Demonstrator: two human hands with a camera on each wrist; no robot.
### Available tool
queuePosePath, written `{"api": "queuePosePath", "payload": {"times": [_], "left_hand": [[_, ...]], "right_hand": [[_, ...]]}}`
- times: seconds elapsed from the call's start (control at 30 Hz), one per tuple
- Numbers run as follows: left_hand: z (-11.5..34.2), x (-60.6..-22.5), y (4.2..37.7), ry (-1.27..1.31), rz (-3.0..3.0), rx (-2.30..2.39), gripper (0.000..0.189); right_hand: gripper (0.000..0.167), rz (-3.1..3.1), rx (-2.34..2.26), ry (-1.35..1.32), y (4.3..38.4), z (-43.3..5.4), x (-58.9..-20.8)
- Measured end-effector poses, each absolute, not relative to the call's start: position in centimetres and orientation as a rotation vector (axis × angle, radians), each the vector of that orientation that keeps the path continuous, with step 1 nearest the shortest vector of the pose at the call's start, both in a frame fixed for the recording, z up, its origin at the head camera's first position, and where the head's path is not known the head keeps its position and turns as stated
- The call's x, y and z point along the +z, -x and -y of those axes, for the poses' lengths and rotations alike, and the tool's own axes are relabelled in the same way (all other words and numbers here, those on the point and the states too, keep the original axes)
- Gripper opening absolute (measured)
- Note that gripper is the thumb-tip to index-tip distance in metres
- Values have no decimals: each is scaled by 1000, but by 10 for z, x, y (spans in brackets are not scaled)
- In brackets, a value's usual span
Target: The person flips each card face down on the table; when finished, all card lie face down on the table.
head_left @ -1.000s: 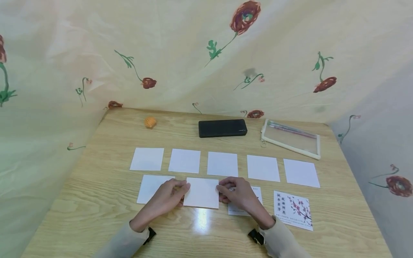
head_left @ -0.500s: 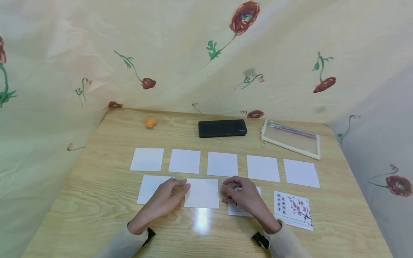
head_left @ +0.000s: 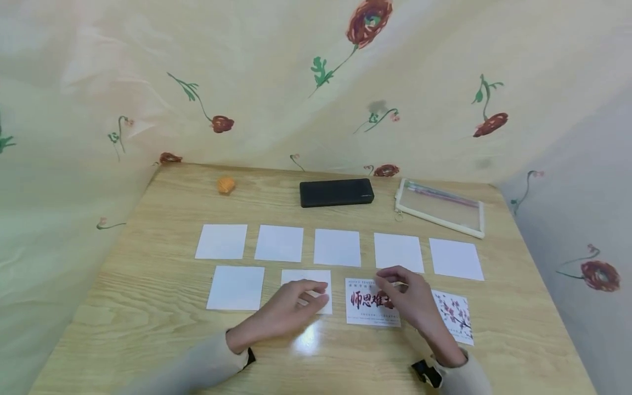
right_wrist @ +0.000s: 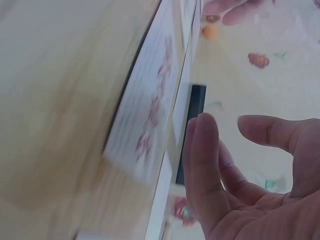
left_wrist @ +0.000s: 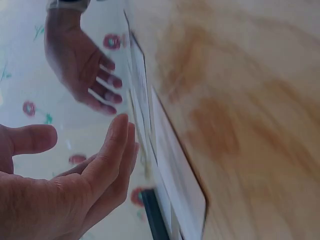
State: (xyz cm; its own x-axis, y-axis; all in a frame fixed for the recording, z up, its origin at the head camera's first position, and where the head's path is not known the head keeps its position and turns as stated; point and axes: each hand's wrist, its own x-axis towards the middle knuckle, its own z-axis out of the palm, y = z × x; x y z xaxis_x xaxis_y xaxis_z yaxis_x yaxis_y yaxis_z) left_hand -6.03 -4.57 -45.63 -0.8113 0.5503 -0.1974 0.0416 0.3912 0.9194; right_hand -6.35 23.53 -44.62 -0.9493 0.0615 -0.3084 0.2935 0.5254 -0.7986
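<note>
A white blank card (head_left: 296, 275) lies flat on the table, partly hidden beneath my left hand (head_left: 288, 307), which hovers with its thumb and fingers apart, holding nothing. To its right is a card printed with red brush-style characters (head_left: 367, 317). Over that card's right edge hangs my right hand (head_left: 413, 299), its fingers loosely bent and nothing between them. The right wrist view shows the same gap between thumb and fingers, with the printed card (right_wrist: 142, 110) lying below. A card with pink blossom branches (head_left: 458, 318) is half covered by the right hand.
Another blank card (head_left: 236, 288) sits left of the left hand. Behind runs a row of several blank cards (head_left: 337, 248). Farther back are an orange lump (head_left: 226, 185), a black case (head_left: 337, 193) and a clear zip pouch (head_left: 439, 208) with pens. Flowered cloth hangs behind the table.
Both hands have moved right, the left from the blank card's left edge to above it, the right off the red-character card onto its right side. The blank card, pinched earlier, now lies released.
</note>
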Motion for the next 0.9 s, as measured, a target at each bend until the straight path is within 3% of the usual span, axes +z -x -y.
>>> {"api": "queuePosePath", "payload": {"times": [0.43,0.9], "left_hand": [[1,-449,51,-396,-1999,1446,64],[-8,-449,45,-346,-1920,1522,71]], "right_hand": [[41,-2517,-1388,-407,46,-271,-451],[37,-2420,-1495,-512,36,-267,-454]]}}
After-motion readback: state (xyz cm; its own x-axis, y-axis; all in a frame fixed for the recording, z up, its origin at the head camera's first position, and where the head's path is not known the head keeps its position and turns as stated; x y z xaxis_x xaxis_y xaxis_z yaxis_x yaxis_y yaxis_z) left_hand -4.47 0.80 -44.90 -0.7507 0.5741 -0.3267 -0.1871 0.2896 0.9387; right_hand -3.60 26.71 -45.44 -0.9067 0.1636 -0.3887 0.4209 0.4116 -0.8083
